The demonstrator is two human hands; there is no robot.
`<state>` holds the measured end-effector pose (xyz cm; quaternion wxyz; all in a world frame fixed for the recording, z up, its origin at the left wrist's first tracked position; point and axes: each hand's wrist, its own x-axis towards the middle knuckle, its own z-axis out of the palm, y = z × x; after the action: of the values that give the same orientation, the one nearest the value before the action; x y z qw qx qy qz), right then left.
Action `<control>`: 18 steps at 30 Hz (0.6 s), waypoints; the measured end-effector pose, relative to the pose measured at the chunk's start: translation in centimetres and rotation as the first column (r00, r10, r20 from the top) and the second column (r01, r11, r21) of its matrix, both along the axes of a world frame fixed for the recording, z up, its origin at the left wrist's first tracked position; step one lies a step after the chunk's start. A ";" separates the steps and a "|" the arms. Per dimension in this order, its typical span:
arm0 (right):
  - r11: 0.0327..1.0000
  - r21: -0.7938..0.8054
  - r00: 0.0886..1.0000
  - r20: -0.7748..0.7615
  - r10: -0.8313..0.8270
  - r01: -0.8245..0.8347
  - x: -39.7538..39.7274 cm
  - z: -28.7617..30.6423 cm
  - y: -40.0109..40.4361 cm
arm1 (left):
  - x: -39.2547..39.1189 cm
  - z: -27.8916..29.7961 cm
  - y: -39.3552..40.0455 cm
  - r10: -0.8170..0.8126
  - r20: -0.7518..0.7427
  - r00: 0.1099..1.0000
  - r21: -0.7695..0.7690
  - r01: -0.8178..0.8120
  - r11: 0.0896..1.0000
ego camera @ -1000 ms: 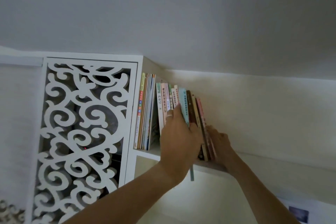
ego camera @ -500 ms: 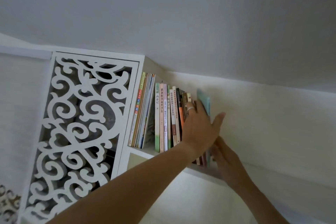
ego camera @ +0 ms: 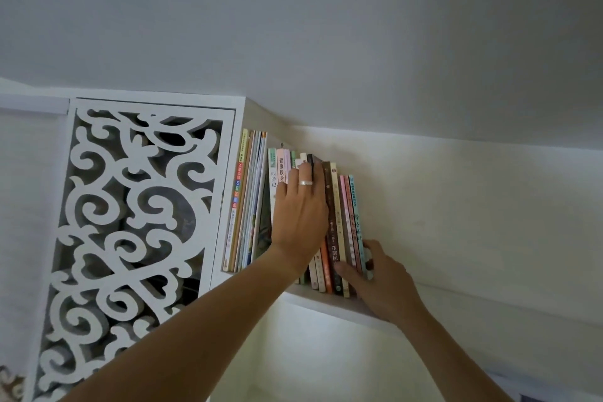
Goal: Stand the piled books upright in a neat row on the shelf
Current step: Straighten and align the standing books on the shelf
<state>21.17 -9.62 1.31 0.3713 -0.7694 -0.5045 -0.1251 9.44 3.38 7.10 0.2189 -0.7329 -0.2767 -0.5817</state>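
Head view, left hand: the left hand [ego camera: 300, 215] is raised with the forearm reaching up from the lower left, palm flat against the spines in the middle of the row of books [ego camera: 329, 225], fingers straight and together, holding nothing; a ring [ego camera: 305, 182] sits on one finger
Head view, right hand: the right hand [ego camera: 381, 284] comes up from the lower right, thumb across the fronts of the last spines near their bottom, fingers curled round behind the teal end book [ego camera: 356, 222] (a pinch on the end of the row)
Head view, books: upright on the shelf [ego camera: 329, 305], the right-hand ones leaning slightly left; a taller group of thin books [ego camera: 248, 202] stands at the far left against the shelf's side wall
Head view, surroundings: a white carved scroll panel [ego camera: 130, 238] to the left of the shelf, the wall [ego camera: 473, 222] behind, the ceiling above
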 end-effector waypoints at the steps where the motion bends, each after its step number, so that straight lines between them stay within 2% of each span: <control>1: 1.000 0.007 1.000 -0.015 -0.005 0.005 0.0 0.0 0.2 | -0.1 0.1 0.1 -0.023 0.007 1.000 0.007 0.023 1.000; 4: 1.000 0.025 0.999 -0.047 0.011 -0.010 0.2 -0.1 0.6 | -0.4 0.5 0.2 -0.061 -0.001 0.998 -0.025 0.061 0.998; 9: 0.999 0.044 0.999 -0.043 -0.003 0.005 0.8 -0.8 1.9 | -0.7 0.8 -0.1 -0.068 -0.046 0.997 0.083 0.072 0.994; 14: 0.997 0.063 0.999 -0.013 -0.033 0.034 0.5 -1.0 1.7 | 0.5 -0.2 -0.5 -0.276 0.062 0.959 -0.124 0.281 0.952; 16: 0.997 0.072 0.999 -0.007 -0.039 0.040 0.5 -1.3 1.7 | 0.8 -0.7 -0.2 -0.282 0.081 0.956 -0.121 0.291 0.949; 18: 0.995 0.076 0.998 0.027 -0.064 0.062 0.5 -1.5 1.9 | 0.5 -0.4 0.2 -0.229 0.023 0.973 -0.084 0.230 0.970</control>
<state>21.65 -7.71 -0.18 0.3883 -0.7684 -0.4804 -0.1671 9.93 3.59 6.74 0.1166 -0.7647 -0.2165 -0.5957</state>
